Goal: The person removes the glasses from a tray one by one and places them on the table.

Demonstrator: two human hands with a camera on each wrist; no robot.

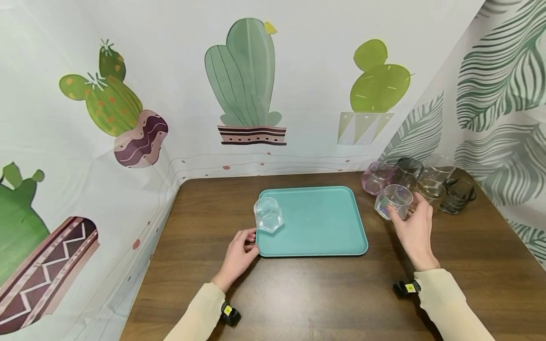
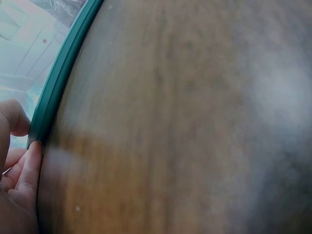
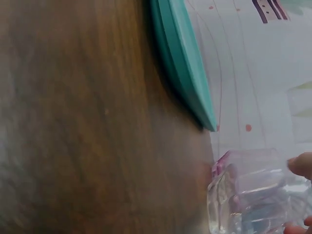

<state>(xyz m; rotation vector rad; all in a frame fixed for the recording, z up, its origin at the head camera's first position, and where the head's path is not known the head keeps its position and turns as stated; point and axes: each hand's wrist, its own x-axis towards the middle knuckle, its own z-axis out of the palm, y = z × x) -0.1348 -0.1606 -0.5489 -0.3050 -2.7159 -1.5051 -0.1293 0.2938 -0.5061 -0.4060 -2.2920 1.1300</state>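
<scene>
My right hand (image 1: 416, 232) grips a clear faceted glass (image 1: 396, 201) between thumb and fingers, to the right of the teal tray (image 1: 317, 220). In the right wrist view, the clear glass (image 3: 222, 204) partly overlaps a pink-tinted one, and only fingertips (image 3: 302, 165) of that hand show. My left hand (image 1: 241, 251) holds the tray's front left corner with curled fingers. The left wrist view shows these fingers (image 2: 30, 168) against the tray's rim (image 2: 63, 73). Another clear glass (image 1: 268, 217) stands upright on the tray's left end.
Behind and right of my right hand stand a pink-tinted glass (image 1: 377, 179), a dark grey glass (image 1: 407, 173), a tall clear glass (image 1: 441, 166), an amber glass (image 1: 430, 190) and a dark faceted glass (image 1: 457, 196). The wooden table (image 1: 294, 303) meets a cactus-print cloth (image 1: 311, 94) behind.
</scene>
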